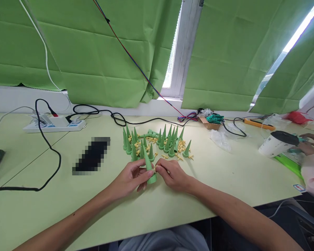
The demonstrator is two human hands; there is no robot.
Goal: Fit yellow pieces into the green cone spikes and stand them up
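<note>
My left hand point(134, 177) is closed round a green pointed cone point(148, 162) with a wider round base, its tip tilted up and a little left. The fingers of my right hand point(172, 175) are pinched together against the cone's right side, low down. A bit of a small yellow piece point(155, 168) shows at those fingertips; most of it is hidden. Just beyond my hands stand several similar green cones point(172, 149), upright on the table. Small yellow T-shaped pieces point(164, 157) lie scattered among them.
A blurred-out dark object point(92, 157) lies left of my hands. Behind it are a white power strip point(56, 125) and black cables point(117, 118). At right are a small cardboard box point(209, 123), clear plastic bags point(220, 140), a white cup point(276, 144) and another person's hands point(310, 143).
</note>
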